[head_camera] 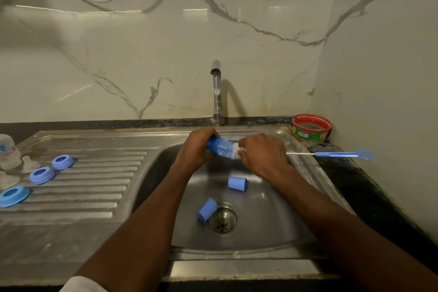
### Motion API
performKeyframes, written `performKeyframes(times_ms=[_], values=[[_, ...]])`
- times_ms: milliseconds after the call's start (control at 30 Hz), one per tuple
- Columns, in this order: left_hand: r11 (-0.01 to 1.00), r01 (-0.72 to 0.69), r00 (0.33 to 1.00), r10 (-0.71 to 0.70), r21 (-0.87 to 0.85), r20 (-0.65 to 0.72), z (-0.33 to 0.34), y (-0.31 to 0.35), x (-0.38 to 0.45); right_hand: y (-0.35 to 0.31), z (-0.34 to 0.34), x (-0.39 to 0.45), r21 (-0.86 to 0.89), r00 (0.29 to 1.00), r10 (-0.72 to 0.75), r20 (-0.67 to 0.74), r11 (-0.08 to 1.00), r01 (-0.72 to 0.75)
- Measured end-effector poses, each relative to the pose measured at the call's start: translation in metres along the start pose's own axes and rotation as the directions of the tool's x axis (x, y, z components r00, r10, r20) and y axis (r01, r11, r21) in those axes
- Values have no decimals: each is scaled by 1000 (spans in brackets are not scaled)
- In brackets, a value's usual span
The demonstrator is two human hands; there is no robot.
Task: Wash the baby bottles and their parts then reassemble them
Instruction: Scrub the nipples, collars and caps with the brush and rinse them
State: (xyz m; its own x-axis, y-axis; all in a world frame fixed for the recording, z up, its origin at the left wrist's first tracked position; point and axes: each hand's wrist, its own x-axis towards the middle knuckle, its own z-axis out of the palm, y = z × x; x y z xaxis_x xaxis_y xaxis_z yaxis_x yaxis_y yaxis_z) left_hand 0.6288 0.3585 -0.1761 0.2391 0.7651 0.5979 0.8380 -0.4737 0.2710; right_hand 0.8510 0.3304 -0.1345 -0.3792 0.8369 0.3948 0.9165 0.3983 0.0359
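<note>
A blue cap [214, 143] is gripped in the left hand [198, 149] above the back edge of the sink basin [260, 208], under the thin stream of water falling from the tap [216, 90]. The fingers of that hand are curled round the cap. The blue-and-white bristle head of a bottle brush [227, 150] is pushed against the cap's open end, and the brush is pinched by the right hand [263, 154] just behind the bristles, its fingers clamped on the wire stem. The blue handle [343, 155] of the brush is seen sticking out past the right edge of the sink, over the dark counter [355, 185].

Two more blue caps are lying inside the basin: one [237, 183] on its side near the middle, the other [207, 210] tipped beside the drain strainer [222, 218].

On the drainboard [94, 185], towards its left edge, three blue screw rings [62, 162] [42, 175] [14, 195] are laid in a slanting row. Clear teats [29, 163] and a clear bottle [8, 149] are set behind them at the far left edge, partly cut off by the frame.

A round red-and-green tub [311, 130] is placed at the back right corner of the counter, against the marble wall [118, 54].
</note>
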Motion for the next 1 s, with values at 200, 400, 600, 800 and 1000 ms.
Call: performKeyframes(times_ms=[200,400,600,800,1000], values=[[983,178,979,-181,-49,-90,15,-4,-5,-5,-12,2,11,992,-90,-83,996,92],[971,215,975,-209,-103,71,16,4,0,-6,-7,1,-29,993,63,-104,997,-67],[983,149,962,-119,-109,246,12,-3,-4,-1,-10,4,-98,995,88,-41,991,-91],[989,142,976,-147,41,159,19,2,-7,3,-14,4,-23,999,-18,-37,1000,18],[995,86,996,-86,44,4,14,2,-1,15,2,4,22,992,109,-56,994,-108]])
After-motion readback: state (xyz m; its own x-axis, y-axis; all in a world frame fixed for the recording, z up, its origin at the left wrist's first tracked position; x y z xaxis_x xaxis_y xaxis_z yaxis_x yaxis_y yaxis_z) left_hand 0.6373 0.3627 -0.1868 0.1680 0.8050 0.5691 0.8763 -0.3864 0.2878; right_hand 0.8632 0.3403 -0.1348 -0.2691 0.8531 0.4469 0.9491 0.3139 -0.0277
